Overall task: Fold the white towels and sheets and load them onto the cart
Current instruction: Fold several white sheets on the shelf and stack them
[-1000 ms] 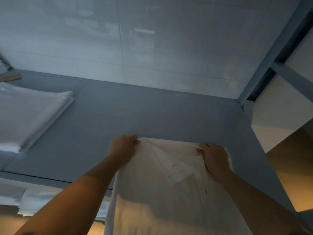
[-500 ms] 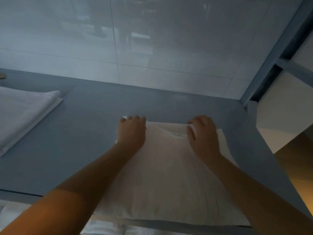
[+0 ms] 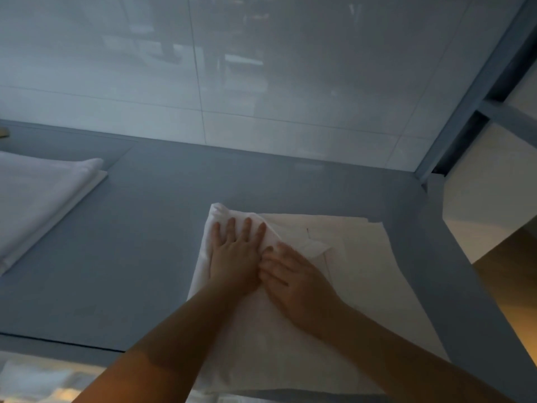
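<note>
- The left hand point(image 3: 236, 257) lies flat with its fingers straight and spread, palm down, pressing the far left part of the folded white sheet point(image 3: 334, 301).
- The right hand point(image 3: 293, 279) rests beside it, touching it, fingers relaxed and laid flat on the same cloth, grasping nothing.
- The sheet sits on the blue-grey surface point(image 3: 145, 242), toward its right side, its near edge reaching the front lip; a small folded flap point(image 3: 315, 246) shows just beyond the right fingertips.
- Well apart to the left, a stack of folded white linen point(image 3: 37, 205) lies on the same surface.
- Behind runs a pale tiled wall point(image 3: 261, 82); a blue-grey frame post point(image 3: 476, 94) rises at the right.
</note>
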{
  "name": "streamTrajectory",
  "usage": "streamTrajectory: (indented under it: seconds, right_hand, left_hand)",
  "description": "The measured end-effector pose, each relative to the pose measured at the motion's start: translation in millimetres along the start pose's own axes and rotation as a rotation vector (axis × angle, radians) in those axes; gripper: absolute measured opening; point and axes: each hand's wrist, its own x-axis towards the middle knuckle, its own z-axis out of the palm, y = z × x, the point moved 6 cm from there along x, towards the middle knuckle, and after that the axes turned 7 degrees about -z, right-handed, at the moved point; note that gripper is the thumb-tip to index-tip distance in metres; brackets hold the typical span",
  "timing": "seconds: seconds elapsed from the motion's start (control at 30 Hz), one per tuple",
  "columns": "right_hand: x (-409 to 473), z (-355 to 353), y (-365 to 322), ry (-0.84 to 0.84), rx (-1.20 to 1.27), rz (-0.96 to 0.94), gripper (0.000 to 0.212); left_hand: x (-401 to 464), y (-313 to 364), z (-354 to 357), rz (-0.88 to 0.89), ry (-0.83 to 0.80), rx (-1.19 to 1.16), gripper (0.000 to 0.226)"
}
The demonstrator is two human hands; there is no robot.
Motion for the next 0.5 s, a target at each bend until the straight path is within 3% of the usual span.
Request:
streamTrajectory:
  seconds: [0.07,0.13,0.27,0.4,0.5]
  right_hand:
    - [-7,-2,1,0.024,0.220,0.031,0.027]
    - [-17,5,19,-0.075,0.352,0.177,0.033]
    - [-41,36,80,-0.447,0.086,0.494,0.052]
    - [-74,37,145,-0.570,0.050,0.882,0.057]
    - [-79,22,151,-0.599,-0.065,1.007,0.056]
  left_hand:
    - [4,0,0,-0.007,0.014,-0.007,0.060]
    - [7,-1,-2,-0.046,0.025,-0.053,0.056]
    - [16,-6,-4,-0.100,0.082,-0.138,0.050]
    - [25,-11,-8,-0.088,0.134,-0.214,0.041]
    - [27,-9,-18,-0.035,0.159,-0.349,0.027]
